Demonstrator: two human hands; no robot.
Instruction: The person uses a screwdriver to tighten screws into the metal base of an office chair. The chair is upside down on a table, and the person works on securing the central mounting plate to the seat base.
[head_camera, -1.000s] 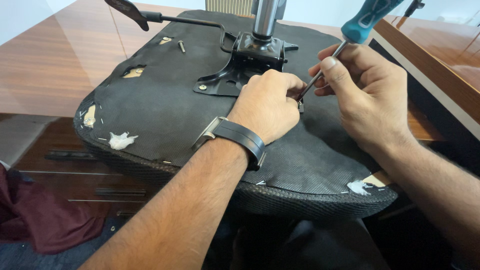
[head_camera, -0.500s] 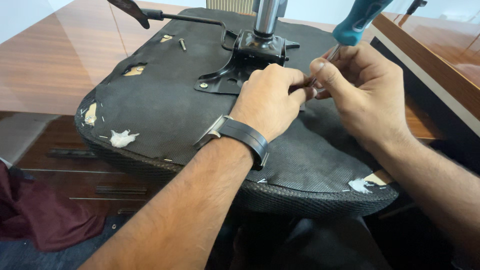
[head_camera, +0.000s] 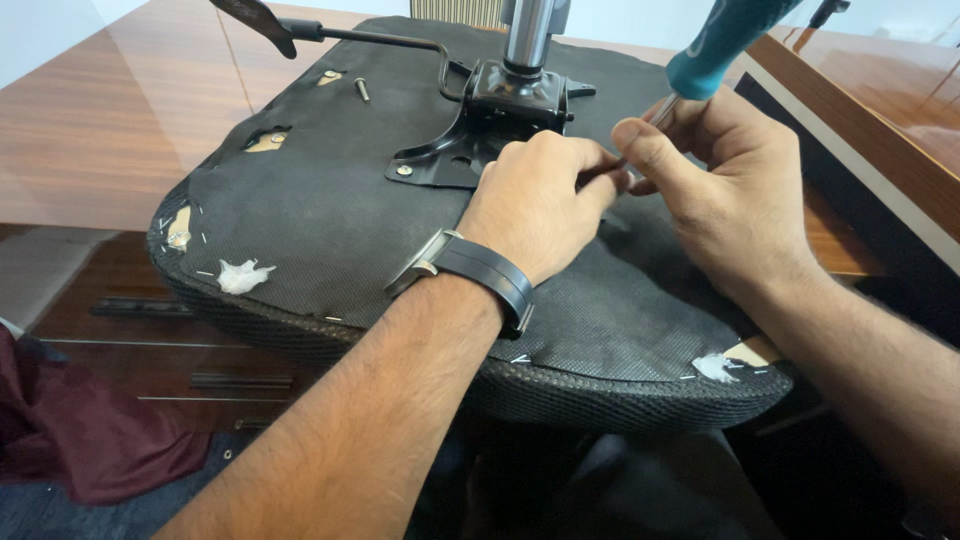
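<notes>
An upturned office chair seat (head_camera: 330, 220), covered in black fabric, lies across a wooden desk. A black metal bracket (head_camera: 490, 125) with a chrome column is bolted to it. My left hand (head_camera: 535, 205), with a dark watch on the wrist, rests on the seat beside the bracket, fingers pinched around the tip of a screwdriver shaft. My right hand (head_camera: 725, 190) grips that screwdriver (head_camera: 715, 45), whose teal handle points up and away. The tip and the screw under it are hidden by my fingers.
A black lever (head_camera: 330, 30) sticks out from the bracket to the far left. A loose bolt (head_camera: 361, 88) lies on the seat's far side. The wooden desk (head_camera: 100, 130) spreads to the left, with drawers below and a maroon cloth (head_camera: 70, 430) on the floor.
Both hands have drawn closer together at the bracket's edge. The screwdriver handle has tilted further up and to the right, its shaft now covered by my fingers.
</notes>
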